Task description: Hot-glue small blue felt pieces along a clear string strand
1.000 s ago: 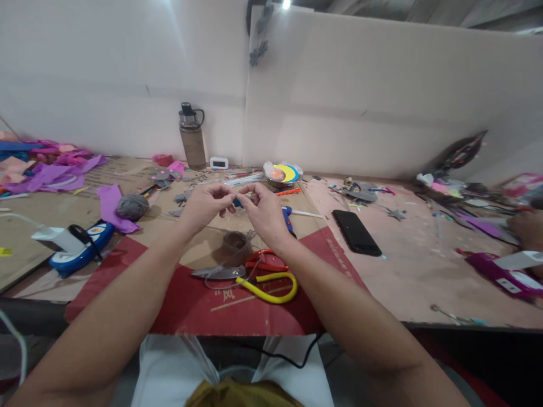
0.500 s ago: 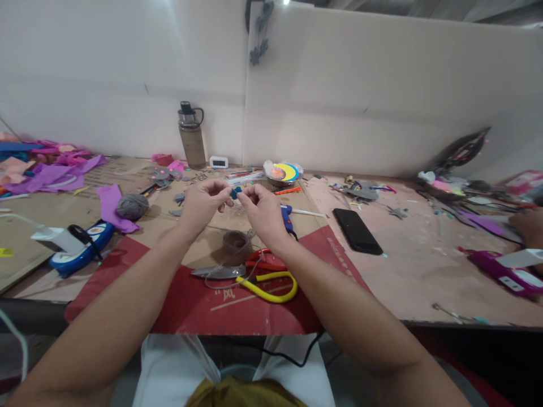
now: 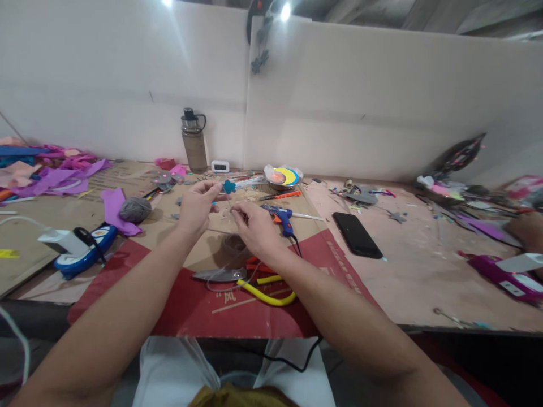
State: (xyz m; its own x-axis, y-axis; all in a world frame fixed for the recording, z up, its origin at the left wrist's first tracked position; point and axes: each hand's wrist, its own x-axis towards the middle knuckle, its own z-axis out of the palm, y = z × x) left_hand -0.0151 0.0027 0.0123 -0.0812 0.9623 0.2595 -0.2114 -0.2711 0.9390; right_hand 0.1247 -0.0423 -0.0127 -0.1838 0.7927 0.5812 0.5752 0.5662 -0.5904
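Note:
A small blue flower-shaped piece (image 3: 229, 186) is pinched between the fingertips of my left hand (image 3: 198, 206). Just below and to the right of it, my right hand (image 3: 253, 225) is closed, its fingertips on a thin strand of yarn that seems to run up to the flower. Under my hands sits a grey-brown roll of yarn (image 3: 229, 251), its loose strand trailing over the cutting tool. Scissors with yellow handles (image 3: 267, 297) lie on the red card, beside a red-handled tool (image 3: 254, 264) partly covered by my right forearm.
A blue glue gun (image 3: 280, 216) lies beyond my right hand, a black phone (image 3: 356, 234) farther right. Grey yarn (image 3: 136, 210) and a blue power strip (image 3: 87, 251) are at left. Behind stand a bottle (image 3: 194, 144) and a bowl (image 3: 278, 185). Another person's hand (image 3: 526, 229) shows far right.
My hands have moved apart: the left keeps the blue flower, now showing more fully, while the right has come down and slightly left along the strand. The view has tilted up slightly.

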